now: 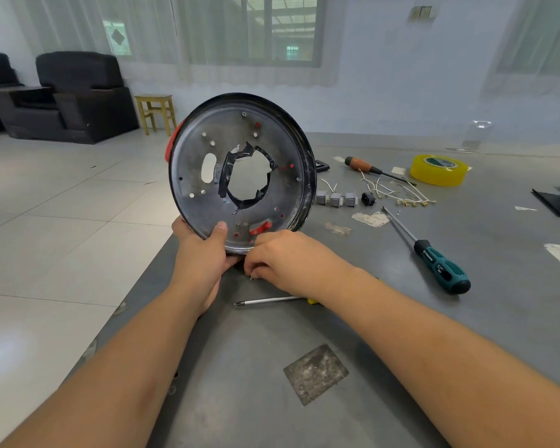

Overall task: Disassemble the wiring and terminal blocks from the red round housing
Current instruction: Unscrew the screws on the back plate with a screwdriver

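Terminal blocks (336, 198), wires (398, 192) right of housing (240, 173).

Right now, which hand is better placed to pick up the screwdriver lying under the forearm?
Right hand: it pinches only something tiny near the screwdriver, while the left hand grips the upright housing.

Your left hand (204, 253) holds the housing (240, 173) upright on edge at the table's (401, 318) left edge. Your right hand (291, 260) rests just right of it, with a screwdriver (265, 300) before it. Terminal blocks (336, 198) and wires (398, 189) lie right of the housing, the tape roll (438, 169) behind them.
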`<state>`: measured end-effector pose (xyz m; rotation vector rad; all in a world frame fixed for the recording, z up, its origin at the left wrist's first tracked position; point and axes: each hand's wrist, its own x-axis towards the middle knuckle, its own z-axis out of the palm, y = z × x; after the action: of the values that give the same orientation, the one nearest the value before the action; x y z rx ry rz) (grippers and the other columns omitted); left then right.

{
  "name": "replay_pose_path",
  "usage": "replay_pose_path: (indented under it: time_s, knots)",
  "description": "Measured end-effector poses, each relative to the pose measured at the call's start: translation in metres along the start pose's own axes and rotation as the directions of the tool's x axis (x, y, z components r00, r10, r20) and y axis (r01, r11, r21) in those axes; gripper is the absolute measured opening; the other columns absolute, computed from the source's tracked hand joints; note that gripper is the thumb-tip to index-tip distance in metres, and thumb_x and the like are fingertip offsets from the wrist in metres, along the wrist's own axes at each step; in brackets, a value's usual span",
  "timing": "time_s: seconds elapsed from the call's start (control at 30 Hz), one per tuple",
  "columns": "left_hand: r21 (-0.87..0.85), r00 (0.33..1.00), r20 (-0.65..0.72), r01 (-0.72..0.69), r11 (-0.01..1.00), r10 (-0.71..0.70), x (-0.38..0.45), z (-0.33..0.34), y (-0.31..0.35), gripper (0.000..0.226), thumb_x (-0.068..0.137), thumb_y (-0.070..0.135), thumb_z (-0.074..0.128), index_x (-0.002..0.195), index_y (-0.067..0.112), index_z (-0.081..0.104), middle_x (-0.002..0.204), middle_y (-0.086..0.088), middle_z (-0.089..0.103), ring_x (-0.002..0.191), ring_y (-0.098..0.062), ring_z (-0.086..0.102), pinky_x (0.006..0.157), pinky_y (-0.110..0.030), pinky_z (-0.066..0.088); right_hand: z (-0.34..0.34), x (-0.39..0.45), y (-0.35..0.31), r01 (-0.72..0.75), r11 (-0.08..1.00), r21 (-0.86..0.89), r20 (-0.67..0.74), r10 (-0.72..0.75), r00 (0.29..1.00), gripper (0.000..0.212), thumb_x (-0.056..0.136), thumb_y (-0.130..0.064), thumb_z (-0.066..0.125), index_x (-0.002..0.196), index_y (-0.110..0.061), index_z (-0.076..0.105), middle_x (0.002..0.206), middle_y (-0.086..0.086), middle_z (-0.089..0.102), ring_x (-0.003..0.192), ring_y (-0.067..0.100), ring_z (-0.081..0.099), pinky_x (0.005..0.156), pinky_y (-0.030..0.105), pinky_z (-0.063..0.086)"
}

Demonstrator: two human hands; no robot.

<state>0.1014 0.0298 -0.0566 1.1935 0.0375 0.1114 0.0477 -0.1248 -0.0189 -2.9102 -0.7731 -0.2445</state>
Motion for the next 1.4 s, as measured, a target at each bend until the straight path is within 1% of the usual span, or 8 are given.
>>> replay_pose_path:
  time_s: [0.17,0.5,0.7,0.9,1.07,1.17,1.3,1.4]
  knots:
    - [0.011,1.000,0.007,0.012,1.000,-0.013,0.000,-0.001,0.002,0.037,0.107,0.008,0.057,0.132,0.025,0.037,0.131,-0.004,0.063,0.106,-0.024,0.073,0.065,-0.034,0.064,-0.006,-0.007,0.000,0.035,0.999,0.027,-0.004,-0.035,0.999,0.015,0.095,-0.021,0.057,0.103,-0.020,0.070,0.103,0.000,0.064,0.097,0.021,0.060,0.084,0.040,0.050]
    - [-0.004,0.999,0.011,0.040,0.999,-0.040,-0.001,0.003,0.006,0.040,0.106,0.007,0.058,0.134,0.025,0.036,0.135,0.000,0.058,0.112,-0.023,0.071,0.069,-0.039,0.066,-0.050,-0.057,0.066,-0.248,0.910,0.333,-0.210,0.328,0.921,0.019,0.089,-0.013,0.065,0.093,-0.029,0.074,0.078,-0.016,0.065,0.072,0.000,0.059,0.070,0.011,0.044]
    - [-0.024,0.998,0.009,0.067,0.997,-0.066,-0.007,0.016,0.005,0.037,0.106,0.005,0.057,0.132,0.024,0.038,0.138,-0.002,0.056,0.118,-0.028,0.067,0.067,-0.041,0.066,-0.064,-0.109,0.153,-0.393,0.675,0.624,-0.313,0.677,0.666,0.017,0.091,-0.011,0.066,0.088,-0.027,0.072,0.078,-0.002,0.075,0.074,0.013,0.072,0.077,0.039,0.061]
    - [-0.046,0.994,0.049,0.103,0.994,-0.101,-0.011,0.034,-0.003,0.034,0.106,0.004,0.057,0.127,0.027,0.044,0.139,-0.004,0.060,0.118,-0.030,0.068,0.067,-0.043,0.066,-0.036,-0.147,0.225,-0.526,0.451,0.722,-0.244,0.876,0.416,0.006,0.092,-0.009,0.065,0.091,-0.016,0.065,0.083,0.008,0.077,0.076,0.022,0.074,0.082,0.043,0.062]
    - [-0.012,0.995,0.077,0.067,0.998,-0.066,-0.007,0.033,-0.008,0.041,0.107,0.005,0.056,0.139,0.023,0.039,0.142,-0.006,0.062,0.118,-0.031,0.070,0.073,-0.045,0.066,-0.028,-0.151,0.258,-0.712,0.475,0.518,-0.261,0.880,0.397,0.002,0.090,-0.025,0.070,0.089,-0.024,0.070,0.087,-0.001,0.073,0.085,0.019,0.065,0.078,0.033,0.050]
    - [-0.011,0.995,0.094,0.043,0.999,-0.042,-0.007,0.031,-0.009,0.043,0.107,0.005,0.056,0.141,0.025,0.040,0.140,-0.005,0.064,0.116,-0.030,0.072,0.072,-0.043,0.066,-0.025,-0.138,0.266,-0.717,0.505,0.481,-0.250,0.863,0.440,0.004,0.091,-0.025,0.072,0.093,-0.023,0.074,0.092,0.001,0.071,0.090,0.019,0.062,0.080,0.030,0.047]
    - [-0.003,0.993,0.117,0.029,1.000,-0.028,-0.006,0.030,-0.010,0.046,0.107,0.006,0.056,0.145,0.027,0.041,0.137,-0.003,0.069,0.113,-0.028,0.074,0.075,-0.043,0.066,-0.022,-0.115,0.271,-0.706,0.517,0.484,-0.205,0.851,0.483,0.003,0.089,-0.028,0.075,0.087,-0.027,0.073,0.087,-0.003,0.070,0.078,0.008,0.058,0.059,0.024,0.041]
    - [0.011,0.993,0.115,0.007,1.000,-0.008,-0.006,0.030,-0.012,0.046,0.107,0.007,0.056,0.145,0.028,0.041,0.135,-0.002,0.070,0.111,-0.025,0.075,0.078,-0.045,0.066,-0.020,-0.104,0.278,-0.712,0.512,0.480,-0.175,0.852,0.494,0.004,0.088,-0.031,0.077,0.088,-0.026,0.076,0.089,-0.004,0.071,0.083,0.011,0.060,0.063,0.026,0.042]
